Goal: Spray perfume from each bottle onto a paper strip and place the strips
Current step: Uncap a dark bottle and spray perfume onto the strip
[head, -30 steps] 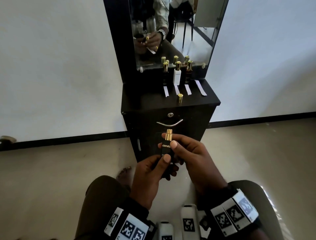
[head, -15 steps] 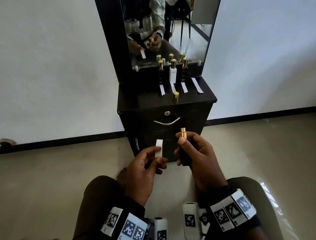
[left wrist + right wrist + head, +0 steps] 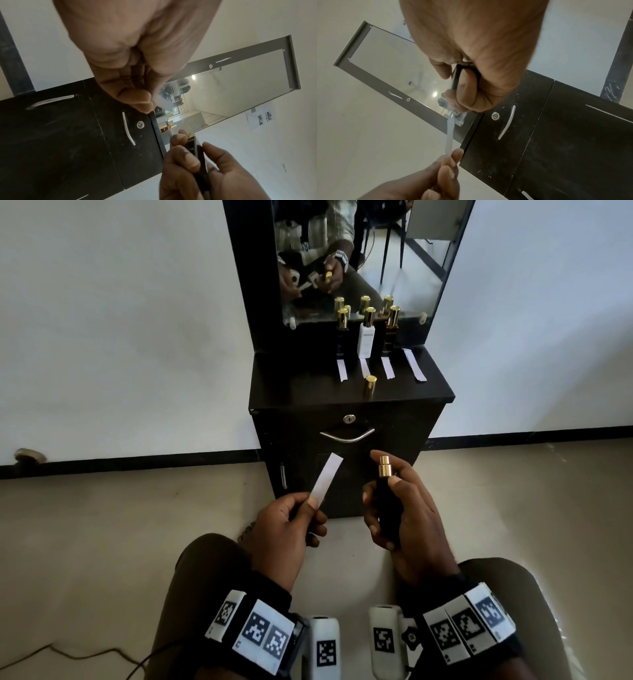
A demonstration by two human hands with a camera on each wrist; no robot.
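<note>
- L hand [image 3: 286, 523] & R hand [image 3: 406, 520]: 1.0 s ago we saw both closed together on the black bottle [image 3: 387, 508], paper strip [image 3: 327, 475] tucked behind it. Now apart, gap between.
- Strip: barely showing at 0.5 s ago, short bit above L thumb. Now we see most of its length, tilted up-right toward the bottle, pinched at lower end.
- Bottle: R hand alone holds it now, upright, gold nozzle [image 3: 385, 466] clear above thumb, forefinger raised behind it.
</note>
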